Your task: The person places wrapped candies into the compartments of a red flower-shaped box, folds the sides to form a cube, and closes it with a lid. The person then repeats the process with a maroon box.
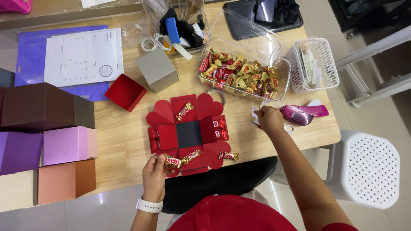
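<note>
An unfolded red card box [188, 132] with heart-shaped flaps and a black middle lies flat on the wooden table [124, 137]. Small chocolate bars sit on its flaps: one at the top [184, 111], one at the lower right [228, 155], one near the bottom [192, 155]. My left hand [154, 175] pinches a gold-wrapped bar [172, 161] at the bottom flap. My right hand [269, 118] reaches right and holds a small white strip [255, 115] beside a pink tape dispenser [303, 114].
A clear tub of wrapped chocolates [242, 72] stands behind the box, a white basket [314, 64] to its right. A small red box [125, 91], a grey box [157, 69] and stacked coloured boxes [47, 141] are at the left. A white stool [364, 169] is beside the table.
</note>
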